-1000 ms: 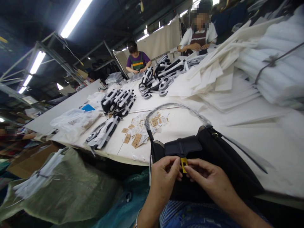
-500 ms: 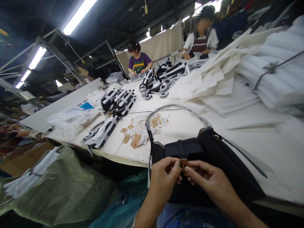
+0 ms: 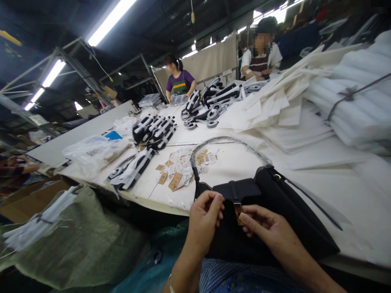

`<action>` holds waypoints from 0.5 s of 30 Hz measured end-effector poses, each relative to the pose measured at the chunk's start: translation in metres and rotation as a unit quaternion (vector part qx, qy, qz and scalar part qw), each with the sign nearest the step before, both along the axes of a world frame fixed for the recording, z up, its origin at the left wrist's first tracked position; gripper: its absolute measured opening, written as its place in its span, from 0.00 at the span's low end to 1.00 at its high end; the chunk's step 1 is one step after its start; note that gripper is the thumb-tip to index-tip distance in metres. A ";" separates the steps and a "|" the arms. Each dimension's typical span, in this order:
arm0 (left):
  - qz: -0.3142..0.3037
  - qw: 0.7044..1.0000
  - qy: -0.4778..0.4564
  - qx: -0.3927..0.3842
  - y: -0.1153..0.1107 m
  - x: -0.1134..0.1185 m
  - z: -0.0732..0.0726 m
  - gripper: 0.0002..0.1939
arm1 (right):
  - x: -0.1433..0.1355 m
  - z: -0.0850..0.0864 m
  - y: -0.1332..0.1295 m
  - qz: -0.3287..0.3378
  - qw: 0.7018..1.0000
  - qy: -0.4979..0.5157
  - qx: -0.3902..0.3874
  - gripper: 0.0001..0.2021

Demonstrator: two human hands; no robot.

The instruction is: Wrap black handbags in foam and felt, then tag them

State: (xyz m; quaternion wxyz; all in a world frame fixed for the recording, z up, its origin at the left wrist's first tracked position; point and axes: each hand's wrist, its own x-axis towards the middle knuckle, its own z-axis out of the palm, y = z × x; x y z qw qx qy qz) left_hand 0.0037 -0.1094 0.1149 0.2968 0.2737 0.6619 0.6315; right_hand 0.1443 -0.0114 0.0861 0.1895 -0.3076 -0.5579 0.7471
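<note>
A black handbag (image 3: 293, 219) rests at the table's near edge, in front of my body. Its strap (image 3: 232, 139), covered in clear wrap, arches up behind it. From the dark flap (image 3: 236, 189) hangs a small gold-coloured metal clasp (image 3: 238, 212). My right hand (image 3: 265, 226) pinches this clasp between thumb and fingers from the right. My left hand (image 3: 205, 215) is raised just left of the clasp, apart from it, with thumb and forefinger pressed together. Whatever may be in that pinch is too small to make out.
Behind the bag lie loose brown and white tags (image 3: 180, 169). Wrapped black straps (image 3: 152, 130) are piled farther back. White sheets (image 3: 275, 106) and a tied foam bundle (image 3: 360, 89) fill the right. A green sack (image 3: 85, 240) stands lower left. Two people work across the table.
My left hand has moved left and slightly up, away from the clasp. My right hand keeps its pinch there. Across the table, one person's head has turned.
</note>
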 end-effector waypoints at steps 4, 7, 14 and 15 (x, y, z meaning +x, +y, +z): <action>0.072 0.988 -0.099 0.095 -0.018 -0.013 0.008 0.21 | 0.000 0.005 0.001 -0.017 1.000 0.000 -0.016 0.24; 0.076 0.996 -0.034 0.013 -0.047 -0.027 0.002 0.23 | -0.001 0.006 0.002 -0.017 1.000 0.011 -0.023 0.24; 0.130 0.885 0.378 -0.238 -0.124 -0.062 -0.047 0.18 | -0.006 0.004 0.007 -0.025 0.999 0.030 -0.015 0.23; 0.155 0.868 0.392 -0.261 -0.129 -0.063 -0.049 0.17 | -0.007 0.003 0.007 -0.026 0.999 0.031 -0.013 0.22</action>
